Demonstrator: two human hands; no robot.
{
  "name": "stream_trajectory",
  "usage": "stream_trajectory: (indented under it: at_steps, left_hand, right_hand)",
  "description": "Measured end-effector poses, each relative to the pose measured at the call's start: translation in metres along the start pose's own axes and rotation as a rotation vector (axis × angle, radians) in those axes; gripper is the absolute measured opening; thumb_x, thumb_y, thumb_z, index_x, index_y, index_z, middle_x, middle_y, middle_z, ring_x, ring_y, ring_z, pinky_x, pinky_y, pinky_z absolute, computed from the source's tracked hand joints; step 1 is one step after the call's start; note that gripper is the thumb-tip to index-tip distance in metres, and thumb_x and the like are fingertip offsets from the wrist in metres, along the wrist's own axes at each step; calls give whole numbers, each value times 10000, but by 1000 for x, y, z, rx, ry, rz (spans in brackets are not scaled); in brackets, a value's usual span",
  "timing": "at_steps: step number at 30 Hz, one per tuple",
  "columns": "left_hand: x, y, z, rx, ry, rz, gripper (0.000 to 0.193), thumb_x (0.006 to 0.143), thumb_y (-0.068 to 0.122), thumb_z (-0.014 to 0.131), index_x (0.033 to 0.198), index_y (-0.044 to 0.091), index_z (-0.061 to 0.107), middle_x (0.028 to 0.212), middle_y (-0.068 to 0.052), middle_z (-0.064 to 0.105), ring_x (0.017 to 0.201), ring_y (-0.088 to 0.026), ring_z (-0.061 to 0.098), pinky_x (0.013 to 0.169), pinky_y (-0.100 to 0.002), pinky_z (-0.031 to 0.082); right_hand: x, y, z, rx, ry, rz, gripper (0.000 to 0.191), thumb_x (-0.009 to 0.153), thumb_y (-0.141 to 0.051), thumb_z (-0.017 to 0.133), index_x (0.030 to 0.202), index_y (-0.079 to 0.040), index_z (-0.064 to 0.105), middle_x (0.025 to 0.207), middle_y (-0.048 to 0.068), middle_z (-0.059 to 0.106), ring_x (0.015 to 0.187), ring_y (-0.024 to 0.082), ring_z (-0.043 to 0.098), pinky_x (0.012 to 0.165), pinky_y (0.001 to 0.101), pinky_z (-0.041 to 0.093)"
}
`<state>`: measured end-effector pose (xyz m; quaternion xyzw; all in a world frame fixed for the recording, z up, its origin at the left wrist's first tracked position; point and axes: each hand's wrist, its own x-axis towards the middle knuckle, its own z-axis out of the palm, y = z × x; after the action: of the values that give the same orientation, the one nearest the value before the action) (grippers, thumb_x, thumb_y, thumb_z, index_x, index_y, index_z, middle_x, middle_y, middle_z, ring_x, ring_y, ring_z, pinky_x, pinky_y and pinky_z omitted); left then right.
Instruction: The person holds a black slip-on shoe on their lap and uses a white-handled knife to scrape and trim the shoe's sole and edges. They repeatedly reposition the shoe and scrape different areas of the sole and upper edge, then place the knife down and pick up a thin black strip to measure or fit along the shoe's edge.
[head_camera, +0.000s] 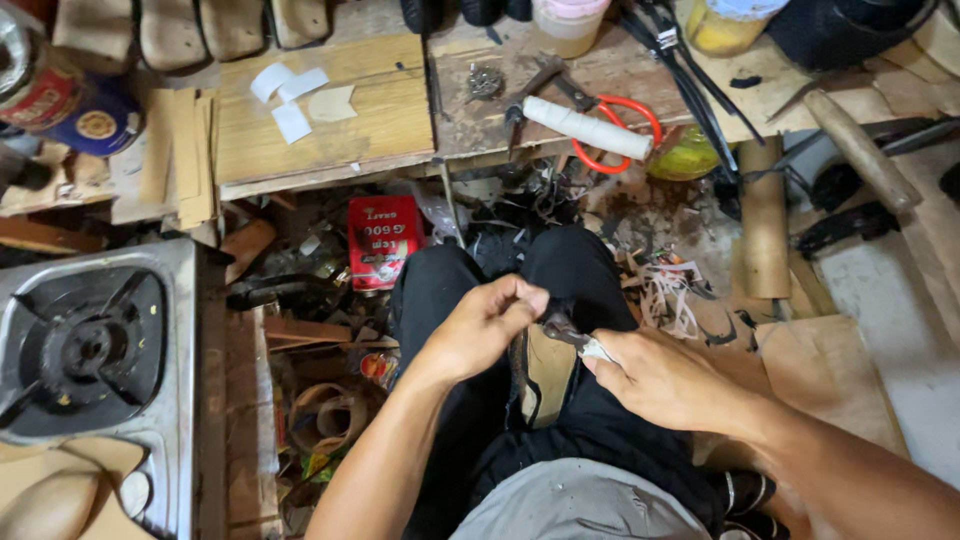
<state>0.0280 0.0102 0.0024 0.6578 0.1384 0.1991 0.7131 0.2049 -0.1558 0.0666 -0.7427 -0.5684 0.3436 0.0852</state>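
One shoe sole rests on the person's lap, braced between both knees so it stays put. The left hand has its fingers pinched closed on the sole's dark top edge; the right hand grips one tool against it. Farther off, one stove burner sits left, and one red-handled pair of scissors lies on the tabletop.

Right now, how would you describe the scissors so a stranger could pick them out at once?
Start at the wooden workbench across the top of the view. Near its front edge, right of centre, lies a white roll; the scissors lie partly under it. Their bright orange-red loop handles set them apart from the dark tools around them.
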Motion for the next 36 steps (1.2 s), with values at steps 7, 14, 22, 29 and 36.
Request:
stream_trajectory:
  at_steps: [7,14,22,29,36]
  left_hand:
    - [-16,14,9,527,199,59,215,960,95,631,1154,2,625,797,-141,714,694,-216,681,624,-334,517]
    - [-25,31,7,456,66,-49,393,916,91,647,1287,9,545,660,-148,633,572,-230,645,580,-360,494]
    - [-22,18,-8,376,101,-89,564,842,34,722,1369,26,522,748,-130,689,671,-160,652,618,-335,501]
    - [-23,10,-15,355,107,-147,556,842,38,691,1368,37,512,817,-111,758,723,-148,728,662,-333,543]
    - [-48,16,-14,342,173,-177,614,847,32,738,1417,58,510,906,-120,730,762,-149,624,703,-320,522]
  right_hand:
    - [3,3,21,481,-32,92,298,964,-336,527,907,-66,639,669,38,697,503,171,672,480,356,540]
    - [16,13,63,420,264,-28,228,987,-281,561,943,-66,621,622,130,653,508,274,656,473,403,493]
    - [5,-12,31,255,369,-132,233,969,-261,600,953,-33,648,642,157,675,562,309,678,511,427,516]
    - [-15,1,55,401,1138,-929,258,1096,-294,569,1014,-55,622,834,101,687,765,207,707,666,346,553]
    - [-10,24,114,332,187,106,241,897,-338,637,967,-111,678,636,158,688,630,367,689,573,484,538]
